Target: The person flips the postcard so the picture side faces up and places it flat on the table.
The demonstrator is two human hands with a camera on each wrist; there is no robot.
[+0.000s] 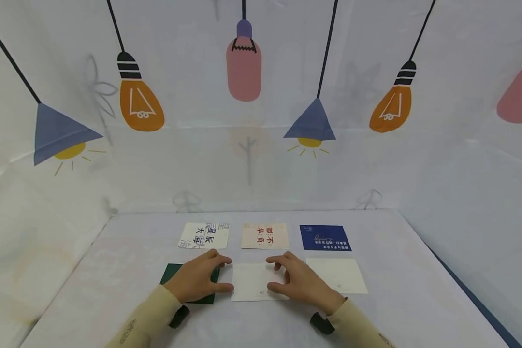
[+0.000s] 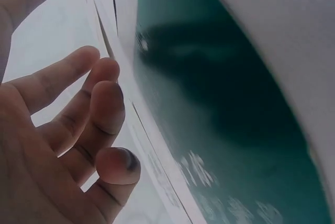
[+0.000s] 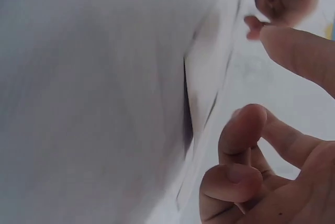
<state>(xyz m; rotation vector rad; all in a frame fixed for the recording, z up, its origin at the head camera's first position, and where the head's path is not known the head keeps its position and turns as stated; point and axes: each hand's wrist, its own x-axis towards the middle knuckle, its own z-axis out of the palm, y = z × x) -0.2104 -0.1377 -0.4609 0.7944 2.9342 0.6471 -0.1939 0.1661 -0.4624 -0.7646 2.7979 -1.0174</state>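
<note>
A blank white card (image 1: 251, 280) with a tiny mark near its lower edge lies flat in the middle of the front row. My left hand (image 1: 200, 276) hovers by its left edge, thumb and fingers spread apart and holding nothing. Beneath that hand a dark green card (image 1: 170, 272) is partly hidden; the left wrist view shows pale writing on it. Over the white card's right side is my right hand (image 1: 302, 284), its thumb and forefinger apart with nothing between them. In the right wrist view its fingers (image 3: 243, 130) are loosely curled beside the white card.
Another blank white card (image 1: 343, 275) lies right of my right hand. Behind are a white card with dark characters (image 1: 204, 236), a pale pink card with red characters (image 1: 252, 236) and a dark blue card (image 1: 324, 238). White cloth printed with lamps (image 1: 200, 159) hangs behind the table.
</note>
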